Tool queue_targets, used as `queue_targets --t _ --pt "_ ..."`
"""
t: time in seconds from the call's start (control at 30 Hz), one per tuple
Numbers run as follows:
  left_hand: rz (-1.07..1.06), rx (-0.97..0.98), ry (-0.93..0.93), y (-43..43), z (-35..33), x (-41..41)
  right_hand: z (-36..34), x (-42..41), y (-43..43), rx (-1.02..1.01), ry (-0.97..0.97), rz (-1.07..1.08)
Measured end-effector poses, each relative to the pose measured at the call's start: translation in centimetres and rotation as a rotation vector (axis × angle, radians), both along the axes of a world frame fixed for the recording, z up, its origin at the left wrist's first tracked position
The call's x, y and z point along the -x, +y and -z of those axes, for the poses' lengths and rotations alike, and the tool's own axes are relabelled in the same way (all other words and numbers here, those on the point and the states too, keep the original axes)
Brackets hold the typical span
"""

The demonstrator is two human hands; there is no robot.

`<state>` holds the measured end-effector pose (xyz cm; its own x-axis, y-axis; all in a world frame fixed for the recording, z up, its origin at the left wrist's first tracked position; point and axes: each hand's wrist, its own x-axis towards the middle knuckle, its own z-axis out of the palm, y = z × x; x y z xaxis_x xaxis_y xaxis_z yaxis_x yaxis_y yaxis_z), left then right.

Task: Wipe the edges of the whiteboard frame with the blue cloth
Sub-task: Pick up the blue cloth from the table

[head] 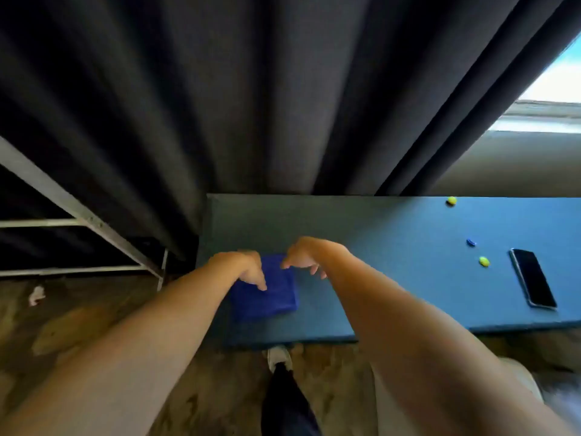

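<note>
Your left hand (248, 269) presses curled fingers on the folded blue cloth (267, 297), gripping nothing. Your right hand (303, 256) hovers loosely open at its far corner. The cloth lies near the table (377, 234) edge; bare tabletop spreads rightward toward the phone (533, 283).

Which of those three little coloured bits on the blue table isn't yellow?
The middle one is blue. The farthest, by the curtain, and the nearest, beside the phone, are both yellow.
</note>
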<state>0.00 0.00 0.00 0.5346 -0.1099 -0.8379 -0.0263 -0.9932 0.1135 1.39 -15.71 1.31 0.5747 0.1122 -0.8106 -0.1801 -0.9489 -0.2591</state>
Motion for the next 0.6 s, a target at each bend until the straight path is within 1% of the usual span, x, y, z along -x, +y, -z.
queue_targets --t 0.03,0.1,0.13,0.2,0.27,0.33,0.4,0.47,0.53,0.57,0.6 --pt "-0.008 0.007 -0.012 -0.1 1.6 0.4 1.9 0.0 0.3 0.022 0.010 -0.009" --pt "-0.228 0.068 -0.113 -0.2 5.5 1.7 6.4 0.5 1.2 0.014 0.015 0.087" --pt "-0.370 0.087 -0.207 -0.4 6.8 3.1 8.3 1.4 1.7 -0.006 -0.019 0.189" --pt "-0.611 0.081 -0.386 -0.9 8.9 4.5 11.0 2.6 2.8 -0.031 -0.139 0.465" --pt "-0.868 0.095 -0.475 -1.2 9.9 4.6 12.5 3.4 3.7 -0.033 -0.267 0.622" --pt "-1.133 0.116 -0.399 -1.1 10.2 4.4 13.3 4.3 4.6 -0.106 -0.285 0.765" --pt "-1.352 0.183 -0.298 0.2 9.8 4.1 13.0 4.2 5.3 -0.217 -0.192 0.903" --pt "-1.565 0.341 -0.168 2.6 9.3 3.8 12.3 3.4 6.3 -0.356 -0.066 0.978" --pt "-1.714 0.569 0.018 5.6 8.4 3.8 10.6 2.7 7.7 -0.530 -0.005 0.995" --pt "-1.745 0.666 0.062 7.8 7.2 4.0 9.4 2.4 9.2 -0.631 0.029 0.987" --pt "-1.739 0.734 0.034 9.9 5.9 3.9 8.3 1.8 10.5 -0.725 0.088 0.969"
